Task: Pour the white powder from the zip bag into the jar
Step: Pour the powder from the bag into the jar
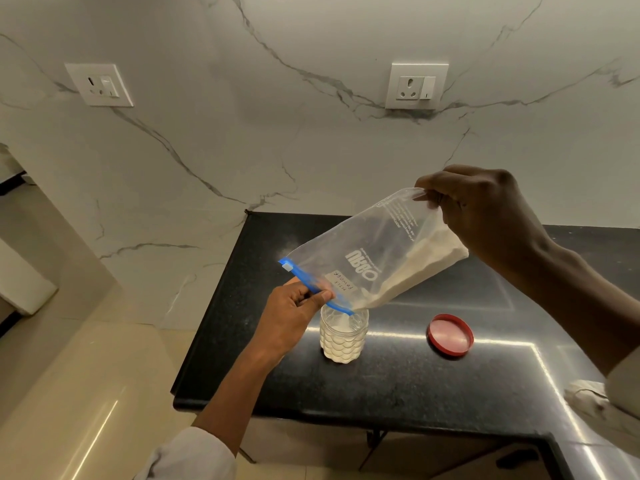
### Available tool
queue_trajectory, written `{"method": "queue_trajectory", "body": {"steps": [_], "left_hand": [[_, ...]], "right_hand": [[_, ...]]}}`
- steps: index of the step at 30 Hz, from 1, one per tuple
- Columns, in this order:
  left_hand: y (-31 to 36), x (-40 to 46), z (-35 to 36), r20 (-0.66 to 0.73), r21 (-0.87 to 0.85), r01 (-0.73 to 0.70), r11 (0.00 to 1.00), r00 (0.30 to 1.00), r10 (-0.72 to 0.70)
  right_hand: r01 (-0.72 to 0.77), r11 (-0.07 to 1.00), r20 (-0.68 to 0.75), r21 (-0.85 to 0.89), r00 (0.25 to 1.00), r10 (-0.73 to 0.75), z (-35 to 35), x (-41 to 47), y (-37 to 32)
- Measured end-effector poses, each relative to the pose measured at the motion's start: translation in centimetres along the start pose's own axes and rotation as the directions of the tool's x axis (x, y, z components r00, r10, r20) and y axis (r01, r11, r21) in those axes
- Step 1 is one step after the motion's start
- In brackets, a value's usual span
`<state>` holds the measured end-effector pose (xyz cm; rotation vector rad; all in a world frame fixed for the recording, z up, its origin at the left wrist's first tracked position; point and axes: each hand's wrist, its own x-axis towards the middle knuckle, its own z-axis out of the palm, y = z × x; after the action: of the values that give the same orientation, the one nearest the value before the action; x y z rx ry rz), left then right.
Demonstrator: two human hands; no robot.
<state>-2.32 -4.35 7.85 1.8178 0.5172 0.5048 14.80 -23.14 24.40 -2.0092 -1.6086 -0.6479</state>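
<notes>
A marbled wall [242,133] with grey veins is filling most of the room behind the work, carrying two white socket plates, a left socket [99,84] and a right socket [416,86]. Below it a black speckled surface [398,382] is running out from the wall, catching bright streaks of light along its near edge, with pale floor tiles [86,393] lying to its left. Over the surface the person is holding a clear zip bag [367,251] tilted, its bottom corner raised to the right and its blue zip edge [311,289] hanging low at the left. The right hand [481,209] is pinching the raised bottom corner of the bag between curled fingers, while the left hand [294,306] is gripping the zip edge, thumb pressing on the blue strip. White powder [415,268] is lying along the lower side of the bag and is sliding toward the open corner, which is sitting right over the mouth of the jar [343,336]. The jar is standing upright on the surface, clear and patterned, already partly filled with powder. A red lid [451,335] is lying flat on the surface to the right of the jar, apart from it. A small handwritten label [343,281] is showing on the bag near the zip.
</notes>
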Motion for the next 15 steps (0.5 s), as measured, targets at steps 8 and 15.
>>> {"method": "queue_trajectory", "body": {"steps": [8, 15], "left_hand": [[-0.02, -0.01, -0.04, -0.017, 0.015, -0.011, 1.000, 1.000, 0.011], [-0.27, 0.14, 0.00, -0.019, 0.017, -0.006, 1.000, 1.000, 0.006]], "right_hand": [[-0.004, 1.000, -0.002, 0.010, 1.000, 0.004, -0.07, -0.21, -0.11], [0.007, 1.000, -0.018, 0.000, 1.000, -0.007, -0.02, -0.15, 0.01]]}}
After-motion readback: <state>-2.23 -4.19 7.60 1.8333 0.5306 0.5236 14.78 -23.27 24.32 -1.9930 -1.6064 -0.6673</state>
